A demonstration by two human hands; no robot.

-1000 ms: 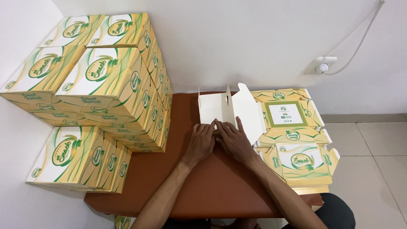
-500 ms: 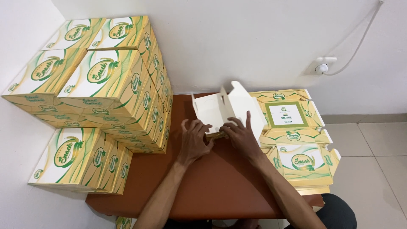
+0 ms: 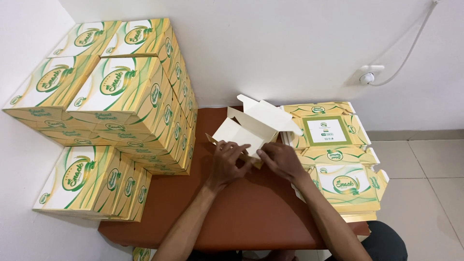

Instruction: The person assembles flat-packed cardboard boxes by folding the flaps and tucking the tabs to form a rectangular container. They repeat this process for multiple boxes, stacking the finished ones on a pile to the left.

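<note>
Cardboard box (image 3: pixel 251 128) (half-folded, empty), both hands (image 3: pixel 227 162) gripping

Bright, even indoor light, soft shadows, slight wide-angle bending at edges; focus seems sharp throughout.

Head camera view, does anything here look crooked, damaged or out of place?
Nothing looks damaged. The half-folded box tilts between the left hand and right hand, flaps open. The stack of flat cartons overhangs the brown table at its right edge. The finished boxes sit slightly staggered.
</note>
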